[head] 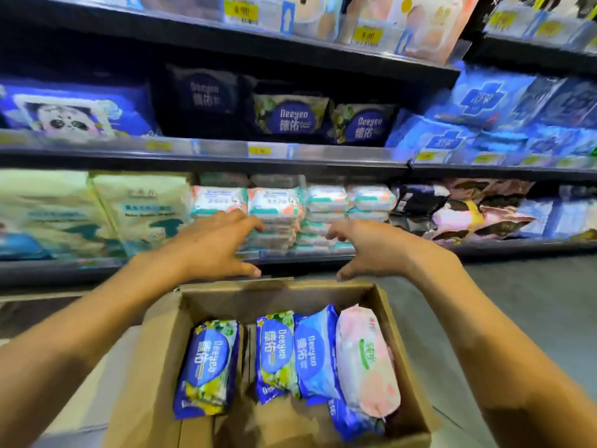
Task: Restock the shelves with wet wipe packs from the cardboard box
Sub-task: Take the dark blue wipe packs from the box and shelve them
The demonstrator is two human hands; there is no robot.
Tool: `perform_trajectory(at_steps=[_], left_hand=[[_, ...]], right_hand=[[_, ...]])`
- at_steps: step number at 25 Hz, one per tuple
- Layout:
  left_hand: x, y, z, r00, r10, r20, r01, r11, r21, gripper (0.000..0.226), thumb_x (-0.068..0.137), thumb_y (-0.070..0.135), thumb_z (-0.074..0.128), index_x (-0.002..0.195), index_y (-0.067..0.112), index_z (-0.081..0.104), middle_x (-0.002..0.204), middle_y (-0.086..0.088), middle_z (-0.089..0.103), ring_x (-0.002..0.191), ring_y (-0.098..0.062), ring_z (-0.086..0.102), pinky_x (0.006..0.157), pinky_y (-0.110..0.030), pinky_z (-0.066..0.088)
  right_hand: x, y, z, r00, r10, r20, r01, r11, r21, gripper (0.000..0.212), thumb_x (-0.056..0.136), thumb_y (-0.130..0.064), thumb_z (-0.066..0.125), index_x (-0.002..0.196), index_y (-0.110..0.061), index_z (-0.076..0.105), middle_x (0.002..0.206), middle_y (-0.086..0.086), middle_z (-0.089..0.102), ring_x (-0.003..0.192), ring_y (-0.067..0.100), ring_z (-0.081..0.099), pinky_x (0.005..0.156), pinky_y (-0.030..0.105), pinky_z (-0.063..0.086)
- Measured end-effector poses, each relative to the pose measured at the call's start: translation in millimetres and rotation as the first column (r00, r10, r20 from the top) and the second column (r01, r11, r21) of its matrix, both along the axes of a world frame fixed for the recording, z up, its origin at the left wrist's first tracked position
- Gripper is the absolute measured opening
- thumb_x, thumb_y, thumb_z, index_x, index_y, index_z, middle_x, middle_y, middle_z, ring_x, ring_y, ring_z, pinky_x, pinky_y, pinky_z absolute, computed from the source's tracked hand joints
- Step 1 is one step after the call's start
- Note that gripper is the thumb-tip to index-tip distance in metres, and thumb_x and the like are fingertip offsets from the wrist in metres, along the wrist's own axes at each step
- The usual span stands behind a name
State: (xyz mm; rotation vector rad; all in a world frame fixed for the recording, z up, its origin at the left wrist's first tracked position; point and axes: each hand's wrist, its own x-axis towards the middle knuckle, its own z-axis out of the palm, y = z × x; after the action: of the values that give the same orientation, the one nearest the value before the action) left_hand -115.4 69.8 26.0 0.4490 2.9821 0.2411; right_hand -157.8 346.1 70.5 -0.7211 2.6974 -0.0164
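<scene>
**Shop aisle: packs wait in the box**

Stocked shelves (323, 153) rise beyond the cardboard box (155, 367). Head view: wet wipe packs (277, 354) inside it look soft, light and slick, so pinch mid-body. Left hand (213, 250) and right hand (371, 250) hover over its far rim, each grip released

Yellow price tags (241, 11), grey floor (533, 302) — dark and pink packets (468, 215) at right

packs (281, 357) in box (155, 367); box before shelves (206, 156); hands above box
</scene>
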Motion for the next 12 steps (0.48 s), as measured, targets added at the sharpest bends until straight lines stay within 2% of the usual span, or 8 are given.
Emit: perform_trajectory(at_steps=[4,7,12], left_hand=[[19.2,-2.0,-39.7,0.992,-0.016,0.126,0.011,0.999,0.042,0.080,0.073,0.071,0.068,0.138,0.033,0.041,0.138,0.003,0.049,0.129,-0.021,0.048,0.104,-0.039,0.042],[40.7,-6.6,-76.8,0.963,-0.008,0.271,-0.019,0.995,0.096,0.089,0.061,0.082,0.054,0.137,0.036,0.040,0.134,0.008,0.048,0.126,-0.018,0.049,0.103,-0.038,0.041],[50.6,-29.4,-122.6,0.944,0.049,0.326,-0.069,0.996,0.050,0.075,0.076,0.063,0.070,0.139,0.037,0.039,0.138,0.012,0.045,0.129,-0.015,0.045,0.103,-0.035,0.041]], right_hand=[[11.5,5.0,-44.7,0.999,0.007,0.054,-0.008,1.000,0.013,0.075,0.075,-0.045,0.082,0.139,-0.028,0.048,0.143,-0.001,0.055,0.127,0.023,0.055,0.101,0.039,0.048],[24.4,10.5,-86.7,0.987,-0.014,0.163,0.003,0.998,0.071,0.073,0.074,-0.045,0.083,0.136,-0.028,0.050,0.136,0.000,0.060,0.124,0.024,0.057,0.099,0.038,0.049],[33.1,5.5,-126.1,0.954,-0.044,0.298,0.023,0.997,0.073,0.075,0.078,-0.046,0.083,0.141,-0.027,0.047,0.141,-0.001,0.057,0.126,0.021,0.054,0.102,0.036,0.047]])
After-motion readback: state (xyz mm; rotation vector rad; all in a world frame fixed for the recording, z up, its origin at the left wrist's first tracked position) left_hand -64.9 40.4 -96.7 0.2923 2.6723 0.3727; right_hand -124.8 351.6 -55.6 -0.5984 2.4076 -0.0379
